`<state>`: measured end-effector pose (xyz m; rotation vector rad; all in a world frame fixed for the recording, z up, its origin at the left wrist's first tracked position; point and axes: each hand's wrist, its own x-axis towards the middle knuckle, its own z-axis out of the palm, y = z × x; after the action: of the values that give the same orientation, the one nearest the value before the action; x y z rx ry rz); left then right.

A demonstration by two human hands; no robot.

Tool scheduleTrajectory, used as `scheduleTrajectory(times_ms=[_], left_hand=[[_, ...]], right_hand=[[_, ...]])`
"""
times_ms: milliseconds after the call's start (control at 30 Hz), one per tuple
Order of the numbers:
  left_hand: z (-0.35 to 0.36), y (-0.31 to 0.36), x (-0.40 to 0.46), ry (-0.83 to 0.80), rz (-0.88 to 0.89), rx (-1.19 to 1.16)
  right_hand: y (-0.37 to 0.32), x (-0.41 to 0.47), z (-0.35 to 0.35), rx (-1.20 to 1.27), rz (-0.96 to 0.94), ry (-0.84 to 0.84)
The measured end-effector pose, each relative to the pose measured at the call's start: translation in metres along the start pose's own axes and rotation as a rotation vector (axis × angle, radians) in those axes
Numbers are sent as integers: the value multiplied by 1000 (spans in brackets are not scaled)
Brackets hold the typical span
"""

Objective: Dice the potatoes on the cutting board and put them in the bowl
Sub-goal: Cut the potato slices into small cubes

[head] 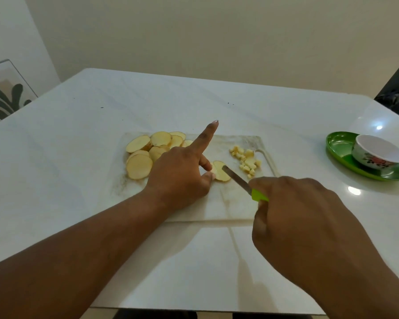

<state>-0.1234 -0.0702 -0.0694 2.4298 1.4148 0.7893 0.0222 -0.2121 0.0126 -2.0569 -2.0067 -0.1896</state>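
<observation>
On the left half of the cutting board (217, 203), towards its far-left corner, a heap of potato slices (148, 153) waits to be cut. Next comes the left hand (177, 178): thumb and a bent finger pinch the near-left edge of a single slice (221, 173) lying flat mid-board, while the index finger sticks straight up and away. That lifted finger is safe, but the pinching tips sit close to the blade, so they would be better tucked back. The knife (236, 179) rests its tip on this slice, its green handle gripped in the closed right hand (309, 226). Cutting even strips first, then crossing them, should match the diced pieces (247, 162) piled near the board's far-right corner. The bowl (378, 155) sits on a green plate (339, 146) at the worktop's right edge, well apart from the board; no dice can be seen in it.
</observation>
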Motion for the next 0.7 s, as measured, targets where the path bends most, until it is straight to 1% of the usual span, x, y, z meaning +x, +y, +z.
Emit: scheduleTrajectory(times_ms=[100, 300, 533, 700], left_hand=[[1, -2, 0, 27, -19, -15], [2, -2, 0, -7, -18, -8], [2, -2, 1, -11, -9, 1], [2, -1, 1, 1, -10, -16]], right_hand=[[2, 16, 10, -14, 16, 35], [-3, 46, 33, -22, 12, -43], [-7, 41, 36, 5, 24, -107], [-3, 21, 29, 18, 33, -151]])
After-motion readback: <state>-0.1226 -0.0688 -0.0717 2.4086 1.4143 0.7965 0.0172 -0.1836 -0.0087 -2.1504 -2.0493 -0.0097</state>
